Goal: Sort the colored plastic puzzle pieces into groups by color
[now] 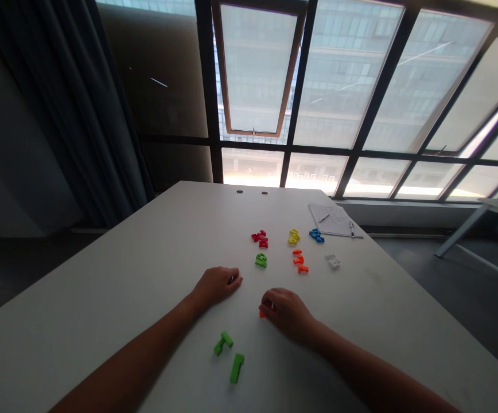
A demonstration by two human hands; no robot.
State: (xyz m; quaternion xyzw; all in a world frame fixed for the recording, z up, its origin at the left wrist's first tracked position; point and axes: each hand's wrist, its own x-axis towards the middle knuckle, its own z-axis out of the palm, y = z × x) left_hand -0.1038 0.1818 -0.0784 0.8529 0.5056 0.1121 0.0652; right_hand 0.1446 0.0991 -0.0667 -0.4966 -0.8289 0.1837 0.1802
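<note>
My right hand (287, 312) is closed at the middle of the table, its fingertips around a small orange-red plastic block (262, 314). Most of that block is hidden under the fingers. To the left, my left hand (220, 282) rests on the white table (154, 252) with its fingers curled in, and nothing shows in it. Nearer to me lie two loose green pieces: a branched green block (223, 342) and a longer green block (237, 367).
Beyond the hands sit small piles of red (260, 238), green (261, 261), yellow (294, 237), blue (316, 235), orange (300, 261) and white blocks (333, 261). Written paper (337, 221) with two pens lies at the far right edge. Windows stand behind the table.
</note>
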